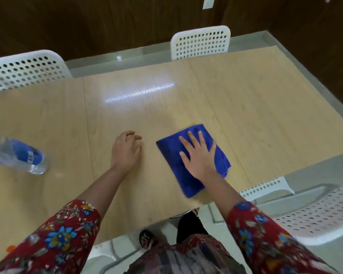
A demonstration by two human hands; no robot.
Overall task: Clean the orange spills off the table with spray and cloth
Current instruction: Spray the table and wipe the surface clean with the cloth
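On the wooden tabletop point(236, 99), the right hand point(198, 155) lay flat on a folded blue cloth point(174, 153), fingers point(192, 138) spread apart and pressing it down near the near edge. Just beside it, the left hand point(125, 151) rested on bare wood, fingers loosely curled and holding nothing. Well apart at far left stood a clear bottle point(18, 153) with a blue label. Small orange marks point(10, 248) showed at the lower left edge.

A light wooden counter point(246, 99) carries a folded blue cloth point(171, 153); well left of the cloth lies a clear bottle point(18, 153), tipped over.
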